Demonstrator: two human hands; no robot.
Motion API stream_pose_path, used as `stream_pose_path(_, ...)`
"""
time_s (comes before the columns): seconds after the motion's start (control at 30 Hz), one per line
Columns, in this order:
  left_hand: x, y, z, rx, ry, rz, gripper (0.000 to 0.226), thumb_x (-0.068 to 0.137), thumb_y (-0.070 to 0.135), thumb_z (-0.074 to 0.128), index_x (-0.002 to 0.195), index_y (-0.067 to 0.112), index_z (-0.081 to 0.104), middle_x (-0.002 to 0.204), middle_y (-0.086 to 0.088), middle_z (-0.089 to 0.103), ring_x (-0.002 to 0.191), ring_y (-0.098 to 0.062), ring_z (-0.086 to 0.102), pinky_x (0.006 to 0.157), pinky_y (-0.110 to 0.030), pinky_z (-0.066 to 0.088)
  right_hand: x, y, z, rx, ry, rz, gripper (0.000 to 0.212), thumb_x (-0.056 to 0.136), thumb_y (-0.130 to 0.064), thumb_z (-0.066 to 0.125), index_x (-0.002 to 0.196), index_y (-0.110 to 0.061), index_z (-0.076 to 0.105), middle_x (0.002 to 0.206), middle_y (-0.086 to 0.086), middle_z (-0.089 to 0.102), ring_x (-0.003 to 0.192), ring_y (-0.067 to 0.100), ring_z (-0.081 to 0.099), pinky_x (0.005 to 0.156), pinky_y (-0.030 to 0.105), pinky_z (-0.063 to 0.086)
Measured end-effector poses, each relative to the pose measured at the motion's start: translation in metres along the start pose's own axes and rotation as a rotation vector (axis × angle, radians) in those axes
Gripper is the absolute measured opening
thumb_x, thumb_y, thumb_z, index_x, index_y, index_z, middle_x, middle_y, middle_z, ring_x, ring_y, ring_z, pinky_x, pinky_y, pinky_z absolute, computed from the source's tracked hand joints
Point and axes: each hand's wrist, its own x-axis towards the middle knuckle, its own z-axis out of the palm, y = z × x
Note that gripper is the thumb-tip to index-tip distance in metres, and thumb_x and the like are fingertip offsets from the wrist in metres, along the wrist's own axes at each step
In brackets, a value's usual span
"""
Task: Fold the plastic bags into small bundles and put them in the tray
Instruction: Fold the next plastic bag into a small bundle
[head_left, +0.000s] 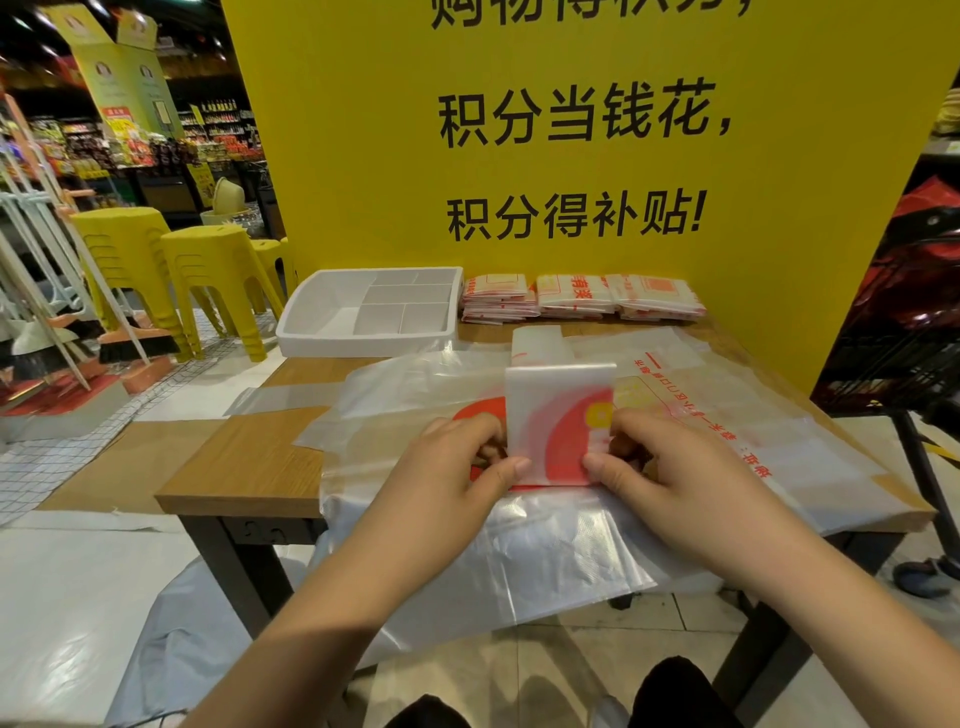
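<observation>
We face a wooden table (234, 467) with dark metal legs. At its far left corner sits a white tray (291, 325) divided into compartments. Just beside the tray, three stacks of folded bags (574, 299) printed in red lie in a row along the far edge. Loose clear plastic bags (405, 384) spread flat across the middle and right of the tabletop and drape over the near edge toward us.

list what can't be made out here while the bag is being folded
Head view, the only one:
Fingertips of the left hand and right hand: partly behind the folded bag.
Top line of the yellow sign: cut off by the upper edge.
Bundle count in the stacks: too small.
Middle of the tabletop: covered by loose bags.
</observation>
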Motion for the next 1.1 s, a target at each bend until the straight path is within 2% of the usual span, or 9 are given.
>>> stream_pose_path(0.03,0.001,0.0,0.003,-0.046,0.027,-0.034,0.009,0.094,0.036,0.065,0.098,0.03,0.06,0.083,0.012,0.06,0.09,-0.003,0.054,0.072,-0.015,0.041,0.001,0.001,0.001,0.04,0.007,0.038,0.007,0.094,-0.042,0.06,0.1,-0.043,0.056,0.077,-0.018,0.06,0.082,-0.004,0.055,0.063,0.014,0.038)
stream_pose_path(0.1,0.004,0.001,0.007,-0.104,0.072,-0.087,0.021,0.093,0.033,0.066,0.112,0.03,0.059,0.081,0.011,0.063,0.088,-0.001,0.057,0.072,-0.011,0.042,0.002,0.0,0.004,0.059,0.026,0.099,0.043,0.095,-0.038,0.062,0.135,-0.039,0.048,0.081,-0.017,0.063,0.084,-0.007,0.056,0.067,0.012,0.041)
stream_pose_path(0.2,0.006,0.003,0.014,-0.08,0.135,-0.107,0.031,0.094,0.033,0.065,0.123,0.028,0.053,0.078,0.011,0.063,0.087,-0.001,0.058,0.075,-0.012,0.044,0.001,-0.003,0.01,0.014,0.059,0.129,0.073,0.095,-0.037,0.061,0.156,-0.034,0.02,0.08,-0.014,0.063,0.078,-0.002,0.058,0.066,0.023,0.048)
stream_pose_path(0.3,0.005,0.006,0.019,-0.044,0.179,-0.093,0.038,0.095,0.032,0.062,0.13,0.032,0.047,0.075,0.01,0.059,0.083,-0.007,0.057,0.079,-0.033,0.051,0.0,-0.009,0.013,-0.043,0.074,0.085,0.074,0.097,-0.036,0.055,0.157,-0.039,0.012,0.083,-0.014,0.064,0.07,0.003,0.058,0.062,0.034,0.051)
stream_pose_path(0.47,0.005,0.008,0.021,0.074,0.166,-0.027,0.041,0.096,0.031,0.055,0.136,0.035,0.048,0.078,0.013,0.053,0.09,-0.01,0.05,0.086,-0.037,0.048,0.001,-0.016,0.012,-0.247,0.056,0.055,0.041,0.099,-0.034,0.047,0.14,-0.031,0.051,0.129,-0.011,0.063,0.112,0.014,0.058,0.088,0.032,0.048)
stream_pose_path(0.8,0.008,-0.002,0.025,0.266,0.148,0.035,0.029,0.096,0.036,0.056,0.121,0.028,0.068,0.091,0.012,0.05,0.102,-0.014,0.043,0.094,-0.035,0.045,0.001,-0.015,0.019,-0.421,0.074,0.099,0.031,0.095,-0.032,0.048,0.114,-0.02,0.068,0.101,-0.002,0.058,0.097,0.021,0.053,0.074,0.034,0.046)
stream_pose_path(0.93,0.018,-0.008,0.016,0.316,-0.004,0.089,0.031,0.096,0.044,0.051,0.121,0.028,0.063,0.132,0.007,0.05,0.131,-0.014,0.032,0.11,-0.038,0.036,0.004,-0.014,0.021,-0.466,0.088,0.066,0.032,0.097,-0.039,0.045,0.102,-0.016,0.067,0.109,0.001,0.059,0.097,0.024,0.056,0.078,0.039,0.05)
stream_pose_path(1.0,0.024,-0.009,0.011,0.303,-0.127,0.072,0.029,0.097,0.047,0.048,0.122,0.032,0.055,0.153,0.01,0.037,0.145,-0.011,0.018,0.118,-0.04,0.025,0.008,-0.015,0.019,-0.459,0.068,0.016,0.032,0.098,-0.04,0.046,0.109,-0.017,0.066,0.13,0.002,0.059,0.115,0.025,0.056,0.094,0.04,0.047)
stream_pose_path(1.1,0.029,-0.01,0.006,0.27,-0.256,0.021,0.033,0.098,0.05,0.046,0.129,0.037,0.047,0.156,0.015,0.032,0.147,-0.005,0.014,0.122,-0.036,0.017,0.017,-0.012,0.013,-0.394,-0.082,-0.048,0.044,0.102,-0.039,0.042,0.142,-0.022,0.049,0.16,-0.002,0.034,0.146,0.019,0.031,0.118,0.035,0.024)
